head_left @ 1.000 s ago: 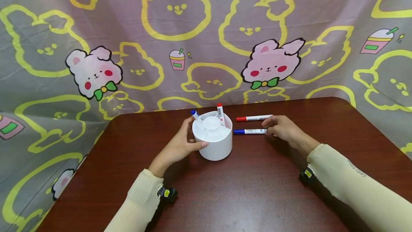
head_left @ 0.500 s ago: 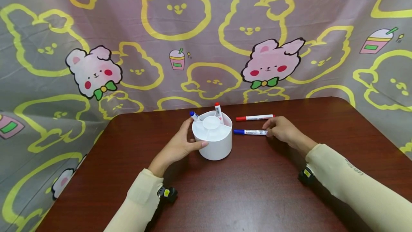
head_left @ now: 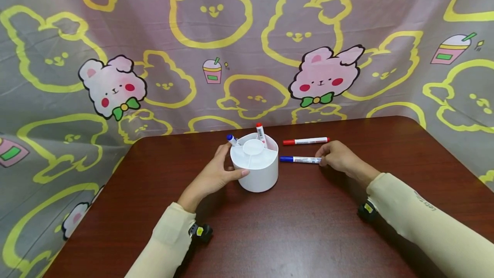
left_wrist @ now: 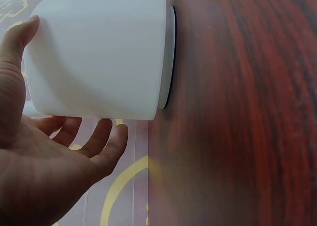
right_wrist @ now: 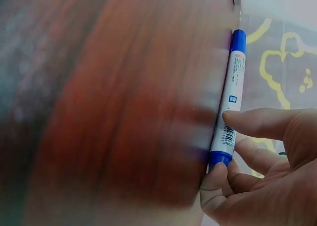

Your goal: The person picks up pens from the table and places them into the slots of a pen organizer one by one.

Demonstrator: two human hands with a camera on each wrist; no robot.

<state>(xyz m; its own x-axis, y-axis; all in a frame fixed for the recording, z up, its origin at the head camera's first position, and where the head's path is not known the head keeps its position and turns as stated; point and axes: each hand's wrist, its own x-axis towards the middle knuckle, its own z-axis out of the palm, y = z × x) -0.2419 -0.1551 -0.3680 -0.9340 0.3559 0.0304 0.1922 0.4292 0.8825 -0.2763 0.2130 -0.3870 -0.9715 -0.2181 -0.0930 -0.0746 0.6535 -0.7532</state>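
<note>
Brown table [head_left: 301, 226]: left hand [head_left: 212, 177] cupping white holder [head_left: 259, 170], right hand [head_left: 337, 158] pinching blue marker [head_left: 300, 159], its end hidden.

I see a table [head_left: 308, 226] of dark red-brown wood, grain streaked lengthwise, with a soft sheen. On it the holder [head_left: 257, 170] looks like smooth white plastic, matt to satin. Right of the holder, the blue marker [head_left: 300, 159] has a glossy white plastic barrel with a printed paper-like label and blue plastic ends; the red marker [head_left: 305, 141] beyond it looks alike. Behind the holder hangs a cloth [head_left: 247, 42], matt, creased, printed. My sleeves [head_left: 420, 218] are matt cream fabric, finely knit
</note>
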